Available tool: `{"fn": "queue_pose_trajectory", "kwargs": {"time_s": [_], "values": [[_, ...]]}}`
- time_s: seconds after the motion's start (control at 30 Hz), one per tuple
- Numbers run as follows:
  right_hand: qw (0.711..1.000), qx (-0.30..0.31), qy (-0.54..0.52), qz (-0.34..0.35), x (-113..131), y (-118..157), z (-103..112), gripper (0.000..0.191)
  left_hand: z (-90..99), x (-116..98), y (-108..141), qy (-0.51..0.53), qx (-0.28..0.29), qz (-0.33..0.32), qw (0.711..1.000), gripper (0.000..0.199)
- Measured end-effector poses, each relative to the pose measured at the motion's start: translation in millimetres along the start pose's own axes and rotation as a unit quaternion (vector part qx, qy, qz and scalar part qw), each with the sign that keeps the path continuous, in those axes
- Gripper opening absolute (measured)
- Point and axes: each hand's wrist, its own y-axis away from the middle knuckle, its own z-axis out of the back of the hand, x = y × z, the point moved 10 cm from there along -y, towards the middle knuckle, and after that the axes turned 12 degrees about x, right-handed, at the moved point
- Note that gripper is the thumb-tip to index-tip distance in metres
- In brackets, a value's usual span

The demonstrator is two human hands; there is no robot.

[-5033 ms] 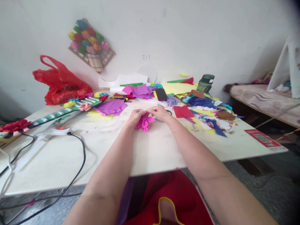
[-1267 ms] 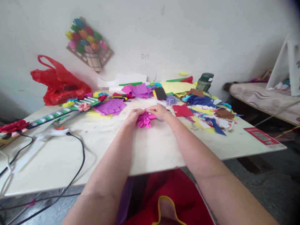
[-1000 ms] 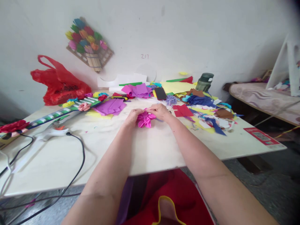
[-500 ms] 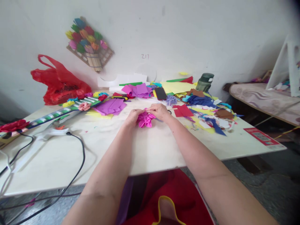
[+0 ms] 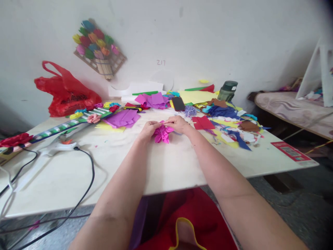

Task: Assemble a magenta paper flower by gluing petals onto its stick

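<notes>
Between my two hands is a bright pink paper flower (image 5: 162, 133) with pointed, creased petals spread toward me. My left hand (image 5: 150, 128) pinches its left edge. With thumb and fingers pressed together, my right hand (image 5: 177, 123) grips the upper right petals. Parts of the flower behind my fingers are hidden. Just right of my right hand lies a red piece of paper (image 5: 203, 123), and a black phone (image 5: 178, 103) rests beyond the hands beside a ball of purple yarn (image 5: 190, 111).
Purple paper sheets (image 5: 122, 118) lie to the left. Paper scraps (image 5: 234, 125) heap up on the right, with a dark green bottle (image 5: 227, 91) behind. A white glue gun (image 5: 59, 147) with a black cord and a red plastic bag (image 5: 66, 92) occupy the left side.
The pink flower has shifted slightly right and its petals have spread into a more open star shape. Both hands keep their hold, the right fingers moving a little across the top.
</notes>
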Motion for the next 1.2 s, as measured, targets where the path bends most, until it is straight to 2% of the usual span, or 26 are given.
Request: {"fn": "queue_pose_trajectory", "kwargs": {"time_s": [0.27,0.63,0.87,1.03,1.2], "values": [[0.998,0.04,0.02,-0.044,-10.6,2.7,-2.1,0.022,-2.0,-3.6,-0.8,-0.019,0.008,-0.007,1.0,0.03],[0.996,0.0,0.082,-0.022,2.8,3.9,6.9,0.021,5.0,-2.0,0.7,0.024,-0.043,0.004,0.999,0.027],[0.991,-0.012,0.133,-0.021,8.0,4.1,9.3,0.023,1.5,0.8,-1.3,0.081,-0.04,0.008,0.996,0.027],[0.989,-0.004,0.149,-0.017,10.8,3.5,6.3,0.023,6.1,2.2,-1.9,0.068,-0.051,0.007,0.996,0.025],[0.994,0.001,0.108,-0.014,8.9,3.8,3.9,0.022,8.6,0.6,-0.1,0.034,-0.052,0.003,0.998,0.029]]}}
